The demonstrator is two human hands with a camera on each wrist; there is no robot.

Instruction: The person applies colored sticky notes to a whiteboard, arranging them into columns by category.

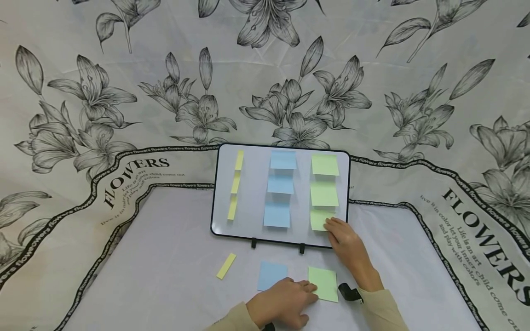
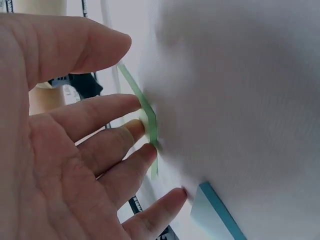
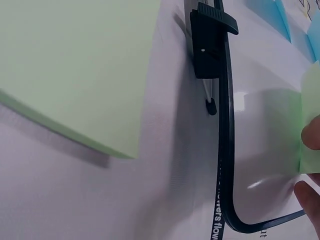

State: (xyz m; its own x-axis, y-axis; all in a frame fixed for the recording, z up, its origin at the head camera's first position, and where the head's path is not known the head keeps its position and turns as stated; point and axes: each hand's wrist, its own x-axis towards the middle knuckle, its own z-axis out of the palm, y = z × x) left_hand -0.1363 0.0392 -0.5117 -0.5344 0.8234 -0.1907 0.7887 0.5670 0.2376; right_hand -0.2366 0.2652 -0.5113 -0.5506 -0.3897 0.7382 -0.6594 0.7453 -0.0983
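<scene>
On the whiteboard (image 1: 254,193), my right hand (image 1: 347,241) is at the lowest green sticky note (image 1: 319,219). It pinches that note by its lower right edge, one fingertip lying over the paper. My left hand (image 1: 285,301) rests on the left edge of a green sticky note pad (image 1: 325,284) on the table. Seen from the left wrist, its fingers are spread and gently bent, with several fingertips touching the pad's edge. A blue sticky note pad (image 1: 272,275) lies just beyond the left hand, and a narrow yellow sticky note pad (image 1: 226,266) sits farther left.
The board's upper part carries columns of yellow notes (image 1: 235,181), blue notes (image 1: 280,184) and green notes (image 1: 325,193). Black feet (image 1: 302,248) show under its lower edge. Behind it hangs a flower-printed cloth (image 1: 186,92). White cloth (image 1: 165,276) covers the table.
</scene>
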